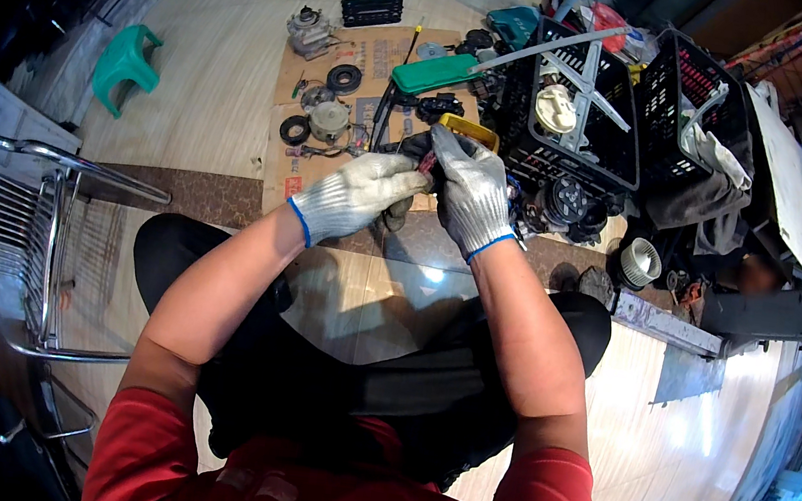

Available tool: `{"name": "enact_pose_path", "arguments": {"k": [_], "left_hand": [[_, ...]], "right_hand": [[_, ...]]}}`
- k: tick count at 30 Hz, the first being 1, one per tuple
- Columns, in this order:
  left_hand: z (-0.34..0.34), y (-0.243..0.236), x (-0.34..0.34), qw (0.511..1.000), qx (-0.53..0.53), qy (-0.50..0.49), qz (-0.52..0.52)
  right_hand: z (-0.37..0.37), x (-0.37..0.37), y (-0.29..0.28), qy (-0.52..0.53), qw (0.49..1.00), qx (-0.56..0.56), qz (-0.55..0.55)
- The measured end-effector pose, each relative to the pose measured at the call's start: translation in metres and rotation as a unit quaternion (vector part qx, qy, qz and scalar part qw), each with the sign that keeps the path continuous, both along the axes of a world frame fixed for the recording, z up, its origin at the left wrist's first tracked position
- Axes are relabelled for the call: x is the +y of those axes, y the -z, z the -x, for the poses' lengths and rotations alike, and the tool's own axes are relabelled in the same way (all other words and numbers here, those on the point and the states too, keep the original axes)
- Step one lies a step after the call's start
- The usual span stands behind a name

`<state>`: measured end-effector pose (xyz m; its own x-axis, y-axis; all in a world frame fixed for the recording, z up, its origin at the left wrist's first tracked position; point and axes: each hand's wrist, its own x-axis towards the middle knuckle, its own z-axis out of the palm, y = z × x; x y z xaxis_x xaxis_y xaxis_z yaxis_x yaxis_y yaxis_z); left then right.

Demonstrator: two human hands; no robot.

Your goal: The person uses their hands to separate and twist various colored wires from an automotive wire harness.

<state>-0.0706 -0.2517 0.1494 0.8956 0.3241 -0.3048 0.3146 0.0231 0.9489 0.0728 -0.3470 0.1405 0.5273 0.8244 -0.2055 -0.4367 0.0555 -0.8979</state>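
Note:
Both my hands wear white knit gloves with blue cuffs and meet in front of me, above the edge of a cardboard sheet. My left hand is closed, its fingers reaching toward a dark part between the hands. My right hand is closed around a small red piece, perhaps a tool handle; the fingers cover most of it. The exact kind of the dark part cannot be made out. Just beyond the right fingertips lies a yellow tray-like piece.
On the cardboard lie black rings, a round motor-like part, a metal housing and a green case. Black crates stand at the right. A green stool and metal chair stand left.

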Motion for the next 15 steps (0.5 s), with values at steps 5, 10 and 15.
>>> {"name": "enact_pose_path", "arguments": {"k": [5, 10, 15], "left_hand": [[0.003, 0.014, -0.018, 0.971, 0.004, 0.053, -0.234], [0.010, -0.002, -0.002, 0.993, -0.038, -0.040, 0.103], [0.011, -0.014, -0.001, 0.936, -0.074, -0.021, 0.342]], "right_hand": [[-0.039, -0.001, -0.008, 0.047, 0.994, 0.077, -0.061], [-0.052, -0.017, -0.016, -0.042, 0.987, -0.140, -0.063], [-0.044, -0.019, -0.020, -0.217, 0.922, -0.312, -0.079]]}}
